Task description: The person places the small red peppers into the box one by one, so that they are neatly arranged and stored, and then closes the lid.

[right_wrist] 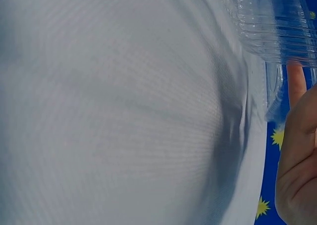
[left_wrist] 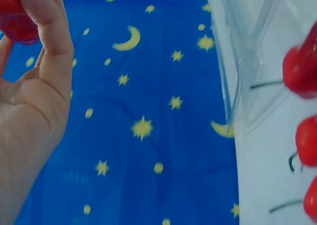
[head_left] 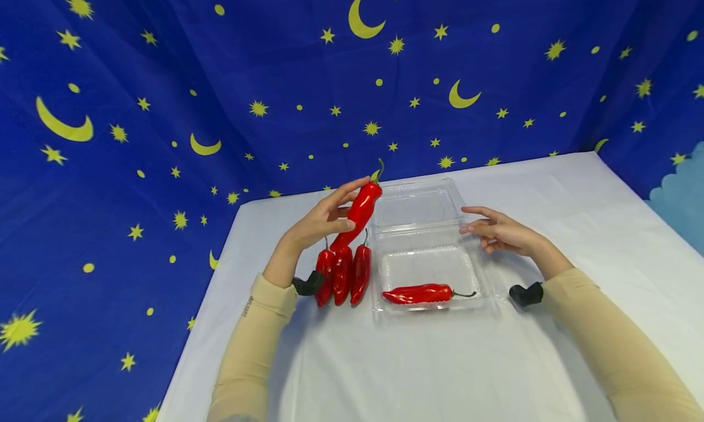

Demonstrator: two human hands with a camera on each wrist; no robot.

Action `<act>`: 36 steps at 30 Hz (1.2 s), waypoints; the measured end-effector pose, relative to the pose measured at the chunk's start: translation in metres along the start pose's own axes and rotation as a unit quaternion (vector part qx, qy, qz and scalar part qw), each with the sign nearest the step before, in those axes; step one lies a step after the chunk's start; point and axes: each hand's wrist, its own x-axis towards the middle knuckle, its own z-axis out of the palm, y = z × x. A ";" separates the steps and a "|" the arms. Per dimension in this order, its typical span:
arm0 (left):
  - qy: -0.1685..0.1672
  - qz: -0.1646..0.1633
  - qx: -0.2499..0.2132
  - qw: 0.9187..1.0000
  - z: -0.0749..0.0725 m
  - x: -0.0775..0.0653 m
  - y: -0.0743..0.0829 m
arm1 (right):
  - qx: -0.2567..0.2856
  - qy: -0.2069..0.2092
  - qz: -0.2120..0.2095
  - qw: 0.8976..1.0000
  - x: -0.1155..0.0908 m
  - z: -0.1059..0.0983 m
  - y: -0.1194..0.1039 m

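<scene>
My left hand [head_left: 321, 219] grips a long red pepper [head_left: 363, 207] between thumb and fingers, raised and tilted with its green stem up. Below it, three red peppers [head_left: 343, 275] lie side by side on the white cloth. A clear plastic clamshell box [head_left: 429, 257] lies unfolded beside them, its lid [head_left: 414, 205] toward the back. Inside the box's near tray rests one red pepper [head_left: 420, 294], its stem pointing right. At the box's right edge is my right hand [head_left: 505, 231], fingers loosely extended and holding nothing. The right wrist view shows a fingertip [right_wrist: 295, 76] by the clear plastic.
A white cloth [head_left: 440, 373] covers the table. Behind and to the left hangs a blue curtain [head_left: 308, 74] with yellow moons and stars. Each wrist wears a black camera mount [head_left: 526, 294].
</scene>
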 end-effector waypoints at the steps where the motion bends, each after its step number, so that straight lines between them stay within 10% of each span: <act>1: -0.012 -0.002 0.000 1.000 0.003 0.004 -0.001 | 0.000 0.000 -0.001 1.000 0.000 0.000 0.000; 18: -0.182 -0.050 0.004 0.982 0.060 0.046 -0.048 | 0.002 0.002 -0.001 1.000 0.000 0.000 0.001; 36: -0.257 -0.054 0.123 0.957 0.090 0.055 -0.076 | 0.009 0.005 -0.004 1.000 -0.001 0.001 0.003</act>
